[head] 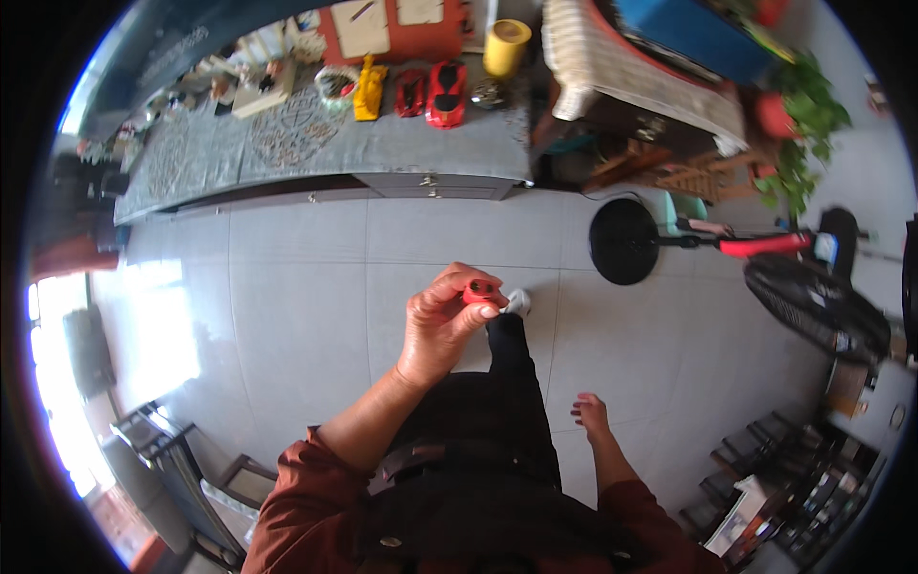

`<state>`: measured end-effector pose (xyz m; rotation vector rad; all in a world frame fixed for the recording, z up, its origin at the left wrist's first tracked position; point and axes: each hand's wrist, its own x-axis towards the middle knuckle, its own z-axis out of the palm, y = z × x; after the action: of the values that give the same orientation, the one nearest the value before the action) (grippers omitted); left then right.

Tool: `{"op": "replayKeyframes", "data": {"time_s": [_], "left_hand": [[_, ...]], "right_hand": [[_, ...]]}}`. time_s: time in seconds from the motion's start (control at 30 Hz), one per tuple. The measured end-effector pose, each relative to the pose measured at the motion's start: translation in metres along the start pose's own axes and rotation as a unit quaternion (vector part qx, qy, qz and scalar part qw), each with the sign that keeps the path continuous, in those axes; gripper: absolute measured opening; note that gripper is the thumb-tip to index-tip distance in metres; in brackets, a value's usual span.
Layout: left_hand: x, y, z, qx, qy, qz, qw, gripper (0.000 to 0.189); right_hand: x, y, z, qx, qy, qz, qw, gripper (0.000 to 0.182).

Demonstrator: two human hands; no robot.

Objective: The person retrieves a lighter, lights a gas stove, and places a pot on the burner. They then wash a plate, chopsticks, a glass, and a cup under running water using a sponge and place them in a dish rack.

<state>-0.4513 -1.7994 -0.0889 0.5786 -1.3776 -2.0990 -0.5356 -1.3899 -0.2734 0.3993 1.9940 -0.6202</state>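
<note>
My left hand (441, 326) is raised in front of my body, its thumb and fingers pinching a small red toy car (479, 290). The fingers hide part of the toy. Down at my right side hangs my right hand (590, 415), fingers loosely curled and apart, with nothing in it. Ahead is a low cabinet (437, 186) under a grey patterned cloth (301, 154). On it stand a large red toy car (446, 97), a smaller red toy car (410, 93) and a yellow toy vehicle (368, 90).
A yellow canister (507, 49) and a small basket (337, 85) share the cabinet top. Right of it stands a cloth-covered table (667, 107). A pedestal fan (814, 308) with a round black base (624, 242) stands on the tiled floor (301, 301). Chairs (172, 473) are at lower left.
</note>
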Motion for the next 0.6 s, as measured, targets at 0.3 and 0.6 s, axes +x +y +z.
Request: {"op": "replayKeyframes", "data": {"time_s": [0.3, 0.6], "left_hand": [[-0.063, 0.032, 0.203, 0.048, -0.286, 0.120, 0.949, 0.021], [-0.181, -0.068, 0.491, 0.096, -0.450, 0.199, 0.865, 0.020]], "right_hand": [[-0.119, 0.192, -0.061, 0.210, 0.070, 0.022, 0.975, 0.032], [-0.133, 0.453, -0.133, 0.283, 0.161, 0.031, 0.945, 0.029]]}}
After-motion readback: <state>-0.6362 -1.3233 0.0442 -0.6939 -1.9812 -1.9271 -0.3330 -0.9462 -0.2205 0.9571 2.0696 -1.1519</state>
